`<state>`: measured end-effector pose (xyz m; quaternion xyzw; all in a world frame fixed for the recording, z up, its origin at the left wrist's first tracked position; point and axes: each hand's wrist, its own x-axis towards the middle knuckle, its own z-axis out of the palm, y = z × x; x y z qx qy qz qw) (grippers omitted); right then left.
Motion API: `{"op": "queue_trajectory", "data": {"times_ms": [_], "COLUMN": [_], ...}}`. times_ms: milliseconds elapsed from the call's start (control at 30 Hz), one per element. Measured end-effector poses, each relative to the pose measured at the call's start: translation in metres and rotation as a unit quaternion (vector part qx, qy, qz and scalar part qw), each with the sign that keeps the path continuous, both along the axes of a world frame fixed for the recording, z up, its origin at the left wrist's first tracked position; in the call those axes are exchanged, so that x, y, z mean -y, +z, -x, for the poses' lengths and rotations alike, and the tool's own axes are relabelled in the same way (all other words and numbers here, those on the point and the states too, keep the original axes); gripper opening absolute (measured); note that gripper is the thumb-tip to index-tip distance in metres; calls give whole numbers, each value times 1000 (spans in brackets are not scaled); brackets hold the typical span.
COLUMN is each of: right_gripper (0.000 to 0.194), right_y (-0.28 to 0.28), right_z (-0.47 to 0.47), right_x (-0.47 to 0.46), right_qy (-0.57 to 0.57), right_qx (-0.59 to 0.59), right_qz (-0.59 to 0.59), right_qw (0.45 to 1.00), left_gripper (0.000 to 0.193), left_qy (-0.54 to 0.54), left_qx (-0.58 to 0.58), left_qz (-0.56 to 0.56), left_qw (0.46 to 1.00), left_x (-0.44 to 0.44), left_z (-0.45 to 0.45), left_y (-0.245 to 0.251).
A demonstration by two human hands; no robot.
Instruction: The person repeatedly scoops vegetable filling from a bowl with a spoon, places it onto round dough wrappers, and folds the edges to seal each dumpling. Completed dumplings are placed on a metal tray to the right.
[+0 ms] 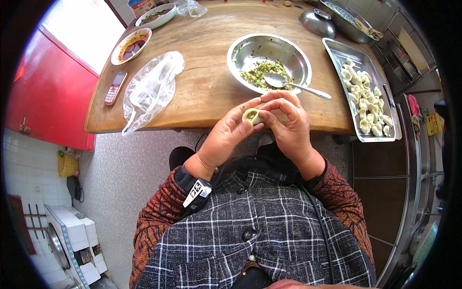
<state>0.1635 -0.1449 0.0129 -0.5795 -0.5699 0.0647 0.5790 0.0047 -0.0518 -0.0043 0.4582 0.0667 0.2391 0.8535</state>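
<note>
My left hand [231, 126] and my right hand [288, 123] meet in front of the table's near edge. Between their fingertips they hold a partly folded dumpling [251, 115] with green filling showing in its opening. Just beyond my hands stands a steel bowl [234, 54] with chopped green filling [265, 72] at its bottom. A metal spoon [310, 89] rests with its head in the filling and its handle over the bowl's rim. To the right, a steel tray [334, 57] bears several folded dumplings [364, 103], mostly along its middle and near end.
On the wooden table [202, 72] lie a crumpled clear plastic bag [155, 86] and a mobile phone [115, 88]. A bowl of dark red sauce [131, 47] and an oval dish [157, 16] stand at the far left. An upturned metal bowl [317, 23] and a large pan [343, 18] are far right.
</note>
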Motion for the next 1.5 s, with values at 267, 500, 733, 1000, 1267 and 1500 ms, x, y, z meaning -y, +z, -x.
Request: {"op": "queue_trajectory", "data": {"times_ms": [267, 500, 733, 1000, 1267, 1500], "right_gripper": [8, 7, 14, 19, 22, 42], "right_y": [2, 7, 6, 2, 4, 4], "right_z": [4, 6, 8, 6, 8, 15], "right_x": [4, 5, 6, 6, 5, -1], "right_qy": [21, -11, -28, -22, 37, 101], "right_qx": [-5, 90, -33, 135, -44, -83], "right_qz": [37, 28, -40, -36, -10, 58], "right_qw": [999, 996, 998, 990, 998, 990], "left_gripper": [48, 33, 35, 34, 33, 30], "left_qy": [84, 147, 113, 96, 84, 19], "left_qx": [-15, -77, -17, 21, 22, 66], "left_qz": [-180, -277, -59, 18, 24, 21], "left_qw": [980, 946, 992, 995, 996, 997], "left_x": [9, 11, 11, 9, 11, 13], "left_z": [-7, -5, -6, -4, -2, -4], "left_y": [-11, -4, -3, -2, 0, -8]}}
